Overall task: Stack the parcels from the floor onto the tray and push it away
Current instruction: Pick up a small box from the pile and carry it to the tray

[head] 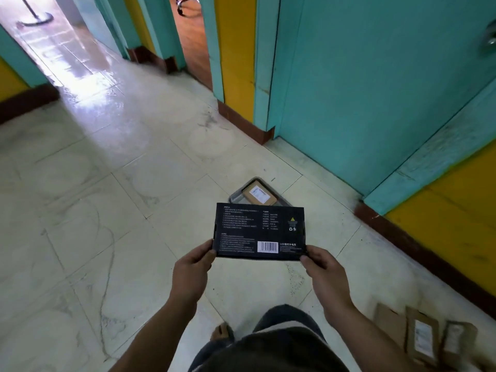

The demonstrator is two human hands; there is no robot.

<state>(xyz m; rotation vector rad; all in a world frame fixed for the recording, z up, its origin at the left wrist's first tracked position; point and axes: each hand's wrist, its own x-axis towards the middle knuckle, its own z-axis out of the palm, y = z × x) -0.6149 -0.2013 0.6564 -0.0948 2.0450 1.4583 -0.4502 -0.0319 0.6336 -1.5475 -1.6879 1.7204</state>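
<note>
Head cam, looking down at a tiled floor (107, 210). Pinching the near left corner of a flat black box (259, 230) with the left hand (192, 267), thumb on top, fingers curled under. Holding it level in the air, in front of a grey tray (235, 196) down on the floor by the door, one brown parcel (259, 194) already in it, near edge of the tray hidden behind the box. Same pinch on the near right corner with the right hand (322, 267). Far right, along the wall edge of the floor: a few more brown parcels (421, 342) waiting. Guessing light, stiff and a bit slick, printed card. Best gripped by both short ends and laid flat on the brown one.
</note>
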